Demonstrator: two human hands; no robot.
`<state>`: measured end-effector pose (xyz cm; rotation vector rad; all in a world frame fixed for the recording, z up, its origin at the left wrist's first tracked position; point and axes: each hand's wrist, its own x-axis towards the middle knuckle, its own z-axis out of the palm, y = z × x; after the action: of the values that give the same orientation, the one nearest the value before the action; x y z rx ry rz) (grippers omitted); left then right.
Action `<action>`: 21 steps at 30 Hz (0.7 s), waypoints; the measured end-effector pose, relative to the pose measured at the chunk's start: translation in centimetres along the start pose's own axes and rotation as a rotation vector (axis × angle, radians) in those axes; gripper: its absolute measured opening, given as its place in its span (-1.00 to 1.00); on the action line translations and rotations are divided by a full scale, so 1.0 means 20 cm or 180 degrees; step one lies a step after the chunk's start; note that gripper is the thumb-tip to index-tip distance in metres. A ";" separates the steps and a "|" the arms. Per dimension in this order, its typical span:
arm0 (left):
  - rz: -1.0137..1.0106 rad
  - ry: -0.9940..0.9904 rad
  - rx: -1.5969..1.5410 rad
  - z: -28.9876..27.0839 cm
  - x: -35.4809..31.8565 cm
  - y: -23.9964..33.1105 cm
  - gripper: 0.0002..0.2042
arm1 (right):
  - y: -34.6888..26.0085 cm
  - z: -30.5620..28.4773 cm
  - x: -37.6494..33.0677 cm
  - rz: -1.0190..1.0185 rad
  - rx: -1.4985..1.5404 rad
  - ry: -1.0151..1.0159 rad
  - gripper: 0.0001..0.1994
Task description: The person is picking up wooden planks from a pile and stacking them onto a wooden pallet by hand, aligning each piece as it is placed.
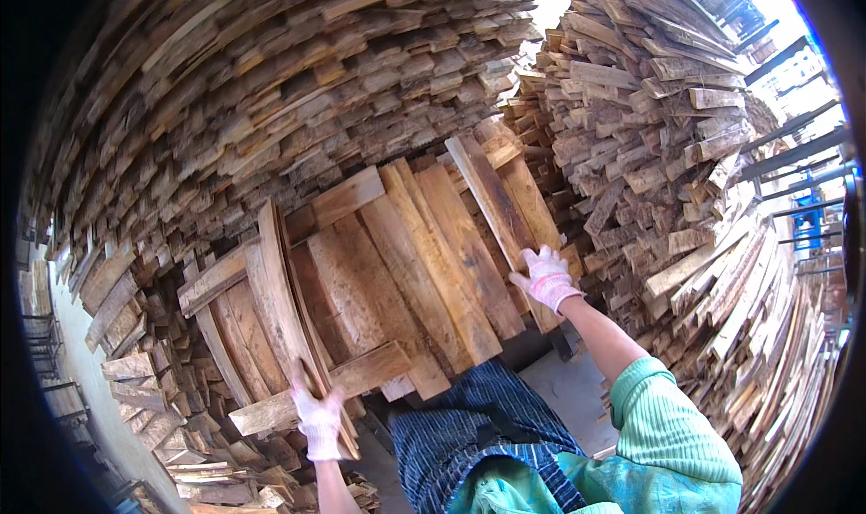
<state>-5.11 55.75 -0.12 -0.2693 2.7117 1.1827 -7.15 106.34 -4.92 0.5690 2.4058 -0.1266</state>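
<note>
A worker in a dark striped apron [483, 415] and ribbed green sleeve [672, 401] leans over a pile of rough-sawn boards, gloved hands set wide apart. Closest in, the left hand [317, 419] rests at the near end of a narrow upper plank [271, 266], its fingers parted over the wood; from here one cannot tell how firmly they close. Farther out and to the right, the right hand [546, 279] curves over the near end of a dark-streaked plank [492, 194], its grip equally hard to judge. Both planks point lengthwise away from the body, slanting leftward at their far ends, so each hand meets its own plank at the tail. Between them lie flat boards [419, 261] on much the same slant, with a near crosspiece [370, 372] and a far crosspiece [338, 200] laid athwart. Just behind climbs a wall of stacked timber [298, 90]; to the right, another stack [631, 108] bulges toward dark framing [794, 157] against bright daylight.
</note>
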 end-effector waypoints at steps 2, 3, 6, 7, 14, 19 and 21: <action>-0.0552 -0.0206 -0.1655 0.12 -0.15 0.27 0.04 | 0.08 0.01 0.22 0.0032 0.1418 0.0682 -0.31; -0.0618 -0.0367 -0.1643 0.19 -0.20 0.40 0.07 | 0.15 0.08 0.32 0.0171 0.2258 0.1285 -0.32; -0.0985 -0.0893 -0.2201 0.42 -0.31 0.66 0.06 | -0.12 0.03 0.30 0.0279 0.2534 0.0317 -0.22; -0.0857 -0.1011 -0.2508 0.54 -0.31 0.74 0.04 | -0.18 0.05 0.25 0.0408 0.2117 0.0097 -0.19; -0.0244 -0.1355 -0.1612 1.55 -0.20 1.23 0.01 | 0.27 -0.21 0.38 0.0337 0.5084 -0.0854 -0.17; 0.0320 -0.2568 0.0419 1.78 -0.18 1.41 -0.11 | 0.24 -0.31 0.52 0.0111 0.1727 0.0149 0.02; -0.0033 -0.2971 -0.0110 1.67 -0.15 1.36 -0.14 | 0.15 -0.27 0.49 0.0144 0.0648 0.0268 0.05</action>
<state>-5.79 98.77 -2.62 0.2235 1.8654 0.9965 -15.78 113.80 -6.64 0.7341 2.4761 -0.3371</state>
